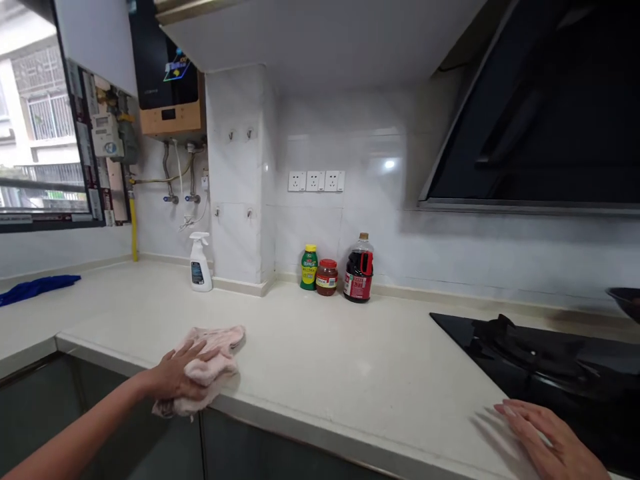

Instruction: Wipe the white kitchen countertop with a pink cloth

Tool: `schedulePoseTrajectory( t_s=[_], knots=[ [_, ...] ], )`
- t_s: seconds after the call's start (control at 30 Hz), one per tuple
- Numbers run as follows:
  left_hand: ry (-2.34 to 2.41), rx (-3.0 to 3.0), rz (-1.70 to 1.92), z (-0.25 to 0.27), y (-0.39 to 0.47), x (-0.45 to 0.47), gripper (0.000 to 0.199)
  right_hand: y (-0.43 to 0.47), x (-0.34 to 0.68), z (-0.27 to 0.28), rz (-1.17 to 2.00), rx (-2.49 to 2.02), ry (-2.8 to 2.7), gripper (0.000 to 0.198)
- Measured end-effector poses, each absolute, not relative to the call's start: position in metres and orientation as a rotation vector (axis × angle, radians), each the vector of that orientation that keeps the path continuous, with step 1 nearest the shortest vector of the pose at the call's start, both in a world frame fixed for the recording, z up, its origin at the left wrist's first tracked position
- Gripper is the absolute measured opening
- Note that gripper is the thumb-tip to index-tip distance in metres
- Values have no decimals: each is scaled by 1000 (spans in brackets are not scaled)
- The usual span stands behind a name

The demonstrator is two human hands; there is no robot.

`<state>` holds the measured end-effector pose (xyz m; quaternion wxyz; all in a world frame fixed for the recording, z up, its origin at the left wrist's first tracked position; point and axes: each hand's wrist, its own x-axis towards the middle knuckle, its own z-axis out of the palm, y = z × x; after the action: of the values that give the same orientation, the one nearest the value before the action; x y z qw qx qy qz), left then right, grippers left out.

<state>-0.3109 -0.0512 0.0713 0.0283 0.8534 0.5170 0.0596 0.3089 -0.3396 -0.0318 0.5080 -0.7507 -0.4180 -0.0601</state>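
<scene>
A pale pink cloth (215, 360) lies crumpled on the white countertop (340, 360), and part of it hangs over the front edge. My left hand (180, 373) presses on the cloth and grips it, with a fold bunched up between thumb and fingers. At the lower right, my right hand (555, 437) holds nothing; its fingers are stretched out over the counter beside the black gas stove (540, 360). Whether its fingertips touch the surface I cannot tell.
Against the back wall stand a white spray bottle (201, 263), a green bottle (309, 267), a red-lidded jar (327, 277) and a large dark sauce bottle (359, 270). A blue cloth (40, 288) lies far left. The range hood (540, 120) slants above the stove.
</scene>
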Motion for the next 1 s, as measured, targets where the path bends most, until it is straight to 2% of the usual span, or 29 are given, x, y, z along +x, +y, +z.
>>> schedulePoseTrajectory(
  t_s=[0.2,0.4,0.6,0.77,0.87,1.0],
  knots=[
    [1650,2504,133,80,-55,-272,76,-343,294,-21,-155,-1702,-955,60],
    [1388,2658,-129,88,-50,-178,61,-346,282,-16,-273,-1669,-952,52],
    [1095,2752,-119,78,-65,4,74,-350,276,-11,-467,-1644,-897,49],
    [744,2800,-167,67,-117,142,75,-354,270,-5,-665,-1475,-820,41],
    [525,2807,-199,66,-163,192,78,-360,269,-9,-627,-1364,-712,40],
    [249,2787,-234,63,-219,214,86,-385,282,-23,-447,-1380,-613,44]
  ],
)
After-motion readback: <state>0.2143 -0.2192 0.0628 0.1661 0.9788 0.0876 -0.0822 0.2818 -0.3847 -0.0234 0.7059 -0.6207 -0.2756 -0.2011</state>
